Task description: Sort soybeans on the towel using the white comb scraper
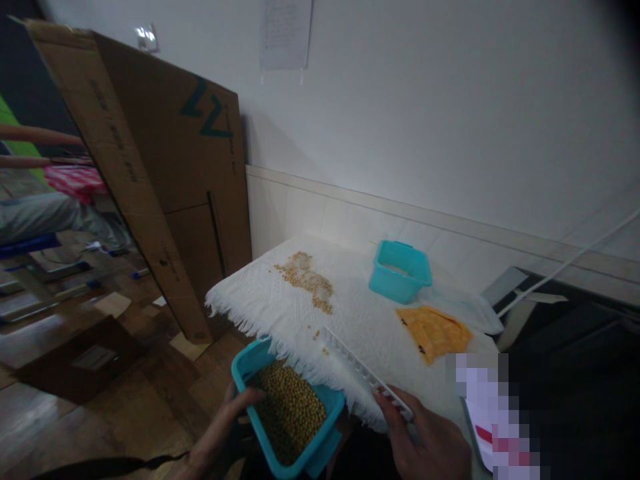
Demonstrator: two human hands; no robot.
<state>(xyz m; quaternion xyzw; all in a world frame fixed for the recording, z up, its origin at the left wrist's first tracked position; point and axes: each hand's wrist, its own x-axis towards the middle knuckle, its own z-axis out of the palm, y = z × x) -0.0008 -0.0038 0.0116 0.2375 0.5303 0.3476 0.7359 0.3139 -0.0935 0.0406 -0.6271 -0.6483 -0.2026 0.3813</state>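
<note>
My left hand (233, 417) grips the rim of a turquoise plastic basket (244, 387), thumb inside, at the table's front edge. Yellow soybeans (293, 403) fill much of it. Closed around the near end of a long white plastic piece with a ridged edge (350, 357), my right hand (417, 433) rests over the table's near side. That piece is seen nearly edge-on, so its full shape is hidden. Beyond its far end a few beans lie loose, and a larger patch of spilled soybeans (305, 280) spreads over the white fringed tablecloth (350, 287).
Another turquoise basket (400, 270) stands at the back of the table, near an orange cloth (433, 330) and a clear plastic lid (470, 307). A tall cardboard box (175, 167) rises on the left. Past it, a person's arms (40, 137) and legs show.
</note>
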